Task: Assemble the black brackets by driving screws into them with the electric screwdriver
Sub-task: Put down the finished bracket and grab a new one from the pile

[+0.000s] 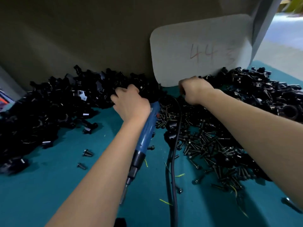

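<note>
The blue electric screwdriver (146, 131) is grasped in the left hand (131, 104), bit toward the person; beyond that grip lie black brackets (54, 102). The right hand (195, 90) is clenched, contents seemingly hidden, above the screws (206, 145)

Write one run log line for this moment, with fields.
left hand: on bracket pile | right hand: curled, grip unclear | screwdriver: lying on table | screws: loose
</note>
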A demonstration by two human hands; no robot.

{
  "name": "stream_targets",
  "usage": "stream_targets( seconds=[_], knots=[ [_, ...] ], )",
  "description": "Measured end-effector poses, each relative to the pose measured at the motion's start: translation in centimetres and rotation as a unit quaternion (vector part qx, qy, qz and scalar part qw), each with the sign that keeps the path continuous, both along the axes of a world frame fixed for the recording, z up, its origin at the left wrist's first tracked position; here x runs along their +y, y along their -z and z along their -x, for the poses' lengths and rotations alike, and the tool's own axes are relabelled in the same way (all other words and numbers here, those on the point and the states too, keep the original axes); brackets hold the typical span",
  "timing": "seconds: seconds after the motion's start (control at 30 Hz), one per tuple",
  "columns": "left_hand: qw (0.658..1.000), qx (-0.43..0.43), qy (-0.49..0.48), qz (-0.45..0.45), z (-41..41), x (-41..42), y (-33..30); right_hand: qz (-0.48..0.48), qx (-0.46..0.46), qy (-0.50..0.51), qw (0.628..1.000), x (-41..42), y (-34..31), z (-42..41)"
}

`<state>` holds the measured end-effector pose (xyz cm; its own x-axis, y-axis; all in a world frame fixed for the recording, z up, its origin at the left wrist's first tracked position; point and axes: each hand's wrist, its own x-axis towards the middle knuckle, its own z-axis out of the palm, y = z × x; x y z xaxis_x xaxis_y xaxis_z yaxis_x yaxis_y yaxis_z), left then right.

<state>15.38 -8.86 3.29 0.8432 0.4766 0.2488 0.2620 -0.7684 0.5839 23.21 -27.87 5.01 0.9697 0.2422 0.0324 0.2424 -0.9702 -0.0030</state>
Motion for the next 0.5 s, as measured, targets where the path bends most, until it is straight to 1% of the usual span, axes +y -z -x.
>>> stream_targets(
  seconds=[0.07, 0.13, 0.17, 0.23, 0.27, 0.33, 0.43, 0.5],
  knots=[
    [0.999, 0.04, 0.02, -0.029, 0.5, 2.7, 0.5, -0.068, -0.052, 0.031, 0.996, 0.6, -0.1, 0.9],
    [0.99, 0.086, 0.072, -0.089, 1.0, 4.4, 1.2, -0.185, -0.076, 0.038, 0.979, 1.6, -0.4, 2.0],
    [0.986, 0.088, 0.093, -0.109, 1.4, 4.7, 1.7, -0.263, -0.059, 0.031, 0.963, 2.2, -0.5, 2.7],
    [0.985, 0.055, 0.11, -0.118, 2.2, 4.8, 2.4, -0.421, -0.008, 0.02, 0.907, 3.4, -0.6, 4.3],
    [0.988, 0.036, 0.105, -0.111, 2.4, 4.9, 2.6, -0.476, 0.009, 0.021, 0.879, 3.8, -0.5, 5.1],
    [0.992, 0.012, 0.086, -0.094, 2.6, 5.1, 2.8, -0.528, 0.017, 0.017, 0.849, 4.1, -0.2, 6.4],
    [0.994, 0.012, 0.065, -0.086, 3.2, 5.7, 2.8, -0.593, 0.034, 0.018, 0.804, 4.0, 0.2, 8.1],
    [0.998, 0.004, 0.053, -0.039, 3.8, 6.0, 2.9, -0.635, 0.048, 0.022, 0.771, 3.8, 0.1, 9.1]
  ],
)
